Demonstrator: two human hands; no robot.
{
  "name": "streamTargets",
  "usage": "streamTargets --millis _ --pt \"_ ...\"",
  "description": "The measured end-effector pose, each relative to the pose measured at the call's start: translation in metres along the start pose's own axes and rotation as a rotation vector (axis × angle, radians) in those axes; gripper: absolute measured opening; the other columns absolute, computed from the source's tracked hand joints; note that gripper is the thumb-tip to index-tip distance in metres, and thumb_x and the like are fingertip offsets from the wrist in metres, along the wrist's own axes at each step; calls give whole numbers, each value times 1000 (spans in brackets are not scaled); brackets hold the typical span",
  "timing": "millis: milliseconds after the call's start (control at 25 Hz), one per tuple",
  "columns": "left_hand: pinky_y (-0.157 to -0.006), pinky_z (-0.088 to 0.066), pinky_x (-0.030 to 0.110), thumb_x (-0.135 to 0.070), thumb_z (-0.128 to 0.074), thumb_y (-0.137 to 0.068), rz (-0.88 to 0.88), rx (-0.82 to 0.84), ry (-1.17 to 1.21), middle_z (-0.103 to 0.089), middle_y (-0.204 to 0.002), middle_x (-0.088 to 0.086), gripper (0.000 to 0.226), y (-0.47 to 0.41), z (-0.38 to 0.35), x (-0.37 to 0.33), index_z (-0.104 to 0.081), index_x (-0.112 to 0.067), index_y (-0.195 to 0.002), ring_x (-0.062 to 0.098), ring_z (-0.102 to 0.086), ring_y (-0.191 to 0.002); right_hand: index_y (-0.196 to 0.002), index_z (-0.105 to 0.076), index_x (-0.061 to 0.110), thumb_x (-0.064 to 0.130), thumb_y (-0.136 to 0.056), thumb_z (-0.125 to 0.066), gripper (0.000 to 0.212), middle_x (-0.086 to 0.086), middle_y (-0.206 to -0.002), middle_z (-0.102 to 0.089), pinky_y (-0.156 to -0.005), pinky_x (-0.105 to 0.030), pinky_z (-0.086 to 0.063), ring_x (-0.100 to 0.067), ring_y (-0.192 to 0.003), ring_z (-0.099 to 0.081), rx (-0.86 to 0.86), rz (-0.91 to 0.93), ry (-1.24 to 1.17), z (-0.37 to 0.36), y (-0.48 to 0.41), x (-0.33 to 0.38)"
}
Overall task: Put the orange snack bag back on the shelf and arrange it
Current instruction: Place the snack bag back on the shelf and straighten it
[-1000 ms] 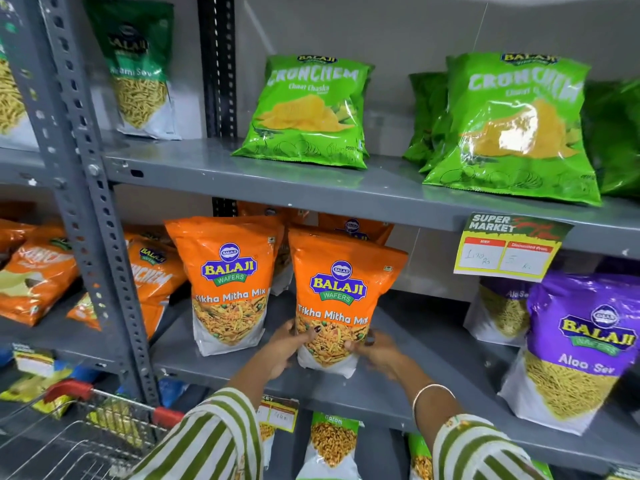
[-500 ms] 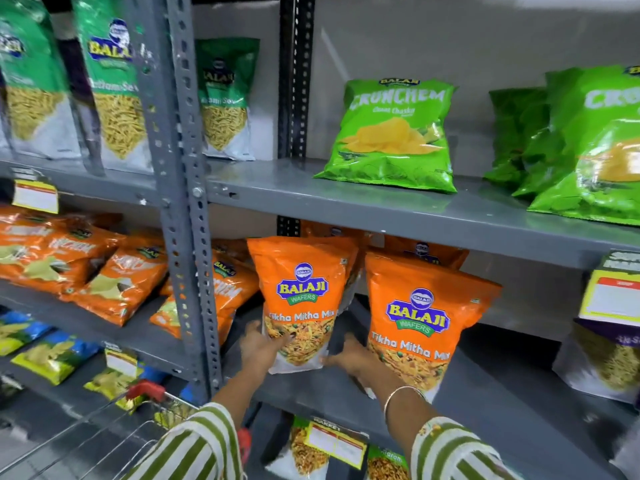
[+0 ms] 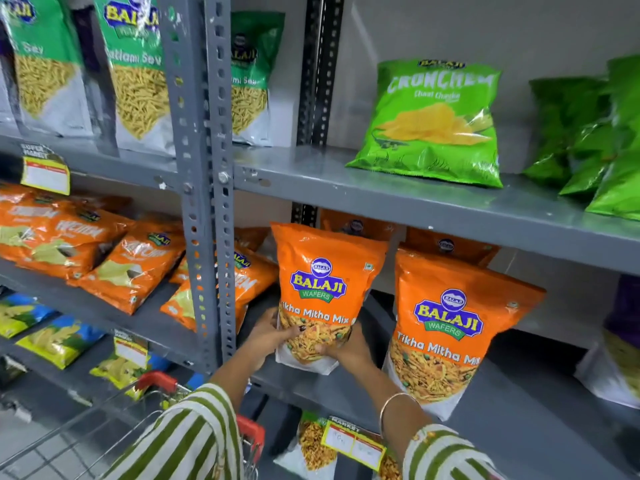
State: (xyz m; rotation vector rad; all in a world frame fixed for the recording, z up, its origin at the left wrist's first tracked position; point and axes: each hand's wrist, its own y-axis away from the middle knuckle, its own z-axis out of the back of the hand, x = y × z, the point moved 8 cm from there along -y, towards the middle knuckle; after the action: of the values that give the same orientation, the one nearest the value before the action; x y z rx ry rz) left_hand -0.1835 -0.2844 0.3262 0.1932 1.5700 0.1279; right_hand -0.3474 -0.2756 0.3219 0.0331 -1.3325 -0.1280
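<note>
Two orange Balaji Tikha Mitha Mix bags stand upright on the grey middle shelf [image 3: 519, 420]. The left orange bag [image 3: 322, 289] is held at its lower part from both sides. My left hand [image 3: 273, 336] grips its lower left edge and my right hand [image 3: 343, 349] its lower right front. The right orange bag [image 3: 450, 327] stands free beside it, untouched. More orange bags show behind both.
A grey slotted upright post [image 3: 204, 188] rises just left of my hands. Flat orange packs [image 3: 131, 268] lie left of it. Green Crunchem bags [image 3: 433, 123] sit on the shelf above. A red-handled wire trolley [image 3: 162, 382] is at lower left. Price tags [image 3: 353, 445] hang below.
My hands left the right orange bag and now hold the left one. The view swung left, bringing the neighbouring bay into sight.
</note>
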Motion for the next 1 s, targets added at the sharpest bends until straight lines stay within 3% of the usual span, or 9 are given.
streamTargets --millis 120,200,320,400,520,640,760,840,1000 --pt "-90 -34 35 -13 -62 -82 -56 2 161 -46 -125 -1 67 6 -4 -39 -26 -18 -139 24 -45 -119 -131 -37 16 31 -59 -84 88 -5 -126 -57 -100 -48 -47 -27 -116 -57 -12 1 -260 16 5 35" --pt "-85 -43 34 -17 -58 -85 -74 -11 376 -53 -128 6 61 1 -1 -70 -30 -16 -139 26 -53 -108 -131 -43 14 24 -75 -73 64 -8 -123 -61 -92 -44 -50 -27 -108 -60 -57 24 -430 30 2 63" --pt "-57 -52 34 -12 -59 -84 -108 -101 497 -60 -122 20 49 -5 8 -101 -42 -7 -130 22 -61 -78 -122 -53 9 16 -82 -66 43 -16 -122 -63 -88 -47 -51 -33 -104 -64 -215 46 -489 50 3 93" --pt "-50 -54 33 -12 -59 -84 -126 -158 495 -58 -125 21 44 -7 9 -111 -46 -8 -126 21 -61 -75 -120 -53 9 15 -83 -65 40 -16 -122 -63 -88 -47 -51 -34 -105 -64 -282 60 -445 53 7 97" --pt "-66 -52 38 -24 -65 -79 -83 -169 488 -56 -124 12 66 -3 7 -98 -33 -16 -136 23 -58 -90 -131 -41 11 18 -77 -71 63 -12 -128 -58 -91 -44 -49 -33 -114 -59 -173 45 -404 40 9 75" --pt "-104 -38 48 -40 -75 -66 87 -72 259 -49 -137 6 88 11 1 -42 -27 -20 -137 25 -48 -119 -133 -34 13 14 -67 -80 80 -10 -135 -52 -104 -47 -43 -30 -122 -52 51 -108 -270 14 7 14" --pt "-94 -41 41 -14 -63 -81 100 9 175 -48 -138 13 50 17 -11 -4 -40 -14 -126 25 -49 -115 -125 -43 9 5 -68 -78 68 -15 -132 -55 -101 -43 -44 -31 -121 -53 49 -165 -160 0 2 -21" --pt "-83 -43 37 -7 -57 -84 71 21 196 -49 -134 14 48 16 -14 -3 -39 -11 -129 24 -49 -110 -125 -45 6 2 -67 -78 68 -16 -129 -58 -98 -42 -47 -31 -118 -55 -26 -152 -173 -2 -2 -26" --pt "-89 -43 43 -13 -59 -84 83 16 173 -48 -137 12 54 0 1 4 -35 -15 -133 31 -47 -123 -123 -47 7 3 -67 -78 64 -13 -127 -59 -97 -41 -48 -31 -116 -57 -44 -118 -193 -12 -7 -26"
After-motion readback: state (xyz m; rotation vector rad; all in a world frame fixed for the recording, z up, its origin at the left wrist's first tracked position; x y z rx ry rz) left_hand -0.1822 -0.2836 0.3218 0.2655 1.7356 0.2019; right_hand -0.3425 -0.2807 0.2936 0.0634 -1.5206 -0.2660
